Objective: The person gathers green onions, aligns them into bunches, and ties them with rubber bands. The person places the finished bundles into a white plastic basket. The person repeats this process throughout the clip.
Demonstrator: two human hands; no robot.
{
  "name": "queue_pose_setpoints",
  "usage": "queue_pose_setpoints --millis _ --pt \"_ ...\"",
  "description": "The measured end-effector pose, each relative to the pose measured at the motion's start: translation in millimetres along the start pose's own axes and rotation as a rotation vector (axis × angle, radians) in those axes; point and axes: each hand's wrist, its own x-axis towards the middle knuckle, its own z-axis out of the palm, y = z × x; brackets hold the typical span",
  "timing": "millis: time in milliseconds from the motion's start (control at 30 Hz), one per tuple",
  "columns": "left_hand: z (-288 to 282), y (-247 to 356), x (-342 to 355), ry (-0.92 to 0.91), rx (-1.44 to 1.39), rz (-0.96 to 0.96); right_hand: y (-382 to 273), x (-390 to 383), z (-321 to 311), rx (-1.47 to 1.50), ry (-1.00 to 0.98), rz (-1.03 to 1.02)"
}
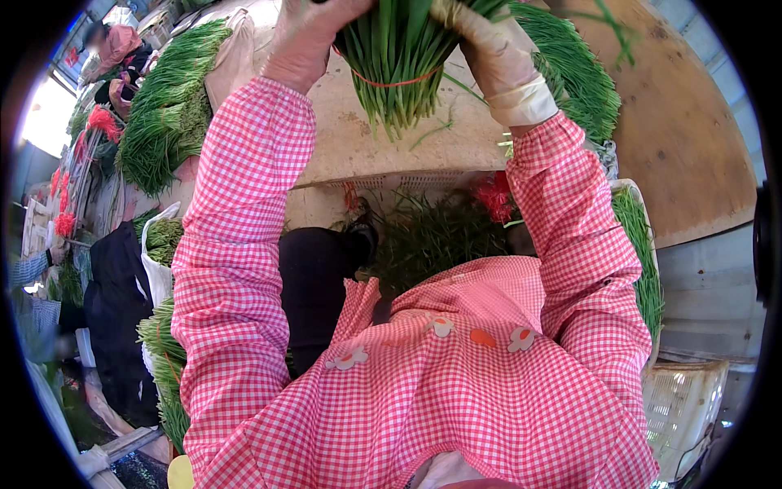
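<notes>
At the top edge of the head view, a bunch of green chives [395, 53] hangs cut ends down over the pale work table [346, 151]. A thin red band [399, 84] loops round its lower part. My left hand [311, 37] is closed against the bunch's left side, its fingertips partly cut off by the picture's edge. Gripping the right side is my right hand [493, 57], in a pale, stained glove. The leaf tops run out of the picture. A few loose stalks [436, 130] lie on the table below the cut ends.
Heaps of chives lie at the right [577, 77] and left [167, 106]. Loose greens [440, 244] cover the floor below the table, near a red tie bundle [493, 196]. A white crate [684, 407] stands at lower right. Another person [118, 53] sits at far left.
</notes>
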Motion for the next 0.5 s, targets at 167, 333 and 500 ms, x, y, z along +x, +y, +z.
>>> queue_pose_setpoints --millis 167,333,500 --pt "-20.0 -76.6 -31.6 0.143 0.292 -0.215 39.4 -29.4 0.3 -0.721 -0.001 0.487" --pt "-16.1 -97.8 -18.0 0.304 0.385 -0.269 71.9 -22.5 -8.2 -0.539 -0.022 0.185" --pt "-26.1 -71.6 -3.7 0.213 -0.193 -0.606 83.6 4.8 -8.6 -0.258 0.002 0.373"
